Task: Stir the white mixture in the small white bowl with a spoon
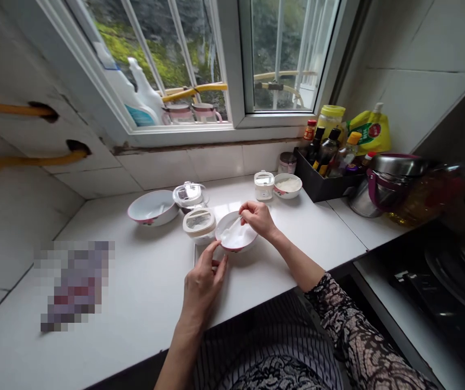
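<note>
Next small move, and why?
Probably one slow stir with the spoon: the right grip already pinches its handle and its lower end is inside the bowl. The left grip is at the near rim, well placed to steady it. I can't tell what the white contents are, so I'd go gently.

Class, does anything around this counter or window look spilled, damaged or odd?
Below the window, a ragged brown strip looks worn. On the left of the counter, a pixelated patch hides whatever lies there. No spill shows.
</note>
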`<control>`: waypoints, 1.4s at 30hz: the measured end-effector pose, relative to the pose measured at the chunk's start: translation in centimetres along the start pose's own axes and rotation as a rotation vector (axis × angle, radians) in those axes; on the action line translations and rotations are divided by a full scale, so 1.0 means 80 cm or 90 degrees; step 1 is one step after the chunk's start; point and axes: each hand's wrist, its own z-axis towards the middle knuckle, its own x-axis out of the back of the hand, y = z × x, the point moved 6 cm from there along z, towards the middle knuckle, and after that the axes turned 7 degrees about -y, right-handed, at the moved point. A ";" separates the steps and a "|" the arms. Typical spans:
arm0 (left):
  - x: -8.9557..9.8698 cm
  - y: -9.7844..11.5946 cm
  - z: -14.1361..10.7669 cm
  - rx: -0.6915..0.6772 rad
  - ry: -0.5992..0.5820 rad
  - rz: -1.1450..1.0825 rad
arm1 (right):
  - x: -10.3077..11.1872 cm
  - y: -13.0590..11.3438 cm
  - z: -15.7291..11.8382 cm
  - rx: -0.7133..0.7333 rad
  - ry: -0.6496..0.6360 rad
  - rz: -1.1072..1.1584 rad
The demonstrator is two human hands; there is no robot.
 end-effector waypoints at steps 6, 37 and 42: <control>0.000 0.001 0.000 -0.023 0.021 0.014 | 0.000 -0.003 0.012 -0.080 0.056 0.165; -0.002 0.005 0.012 -0.053 0.002 -0.131 | -0.041 -0.054 -0.017 0.252 -0.110 -0.538; -0.001 0.007 0.010 -0.059 0.001 -0.100 | -0.034 -0.045 -0.017 0.174 -0.062 -0.484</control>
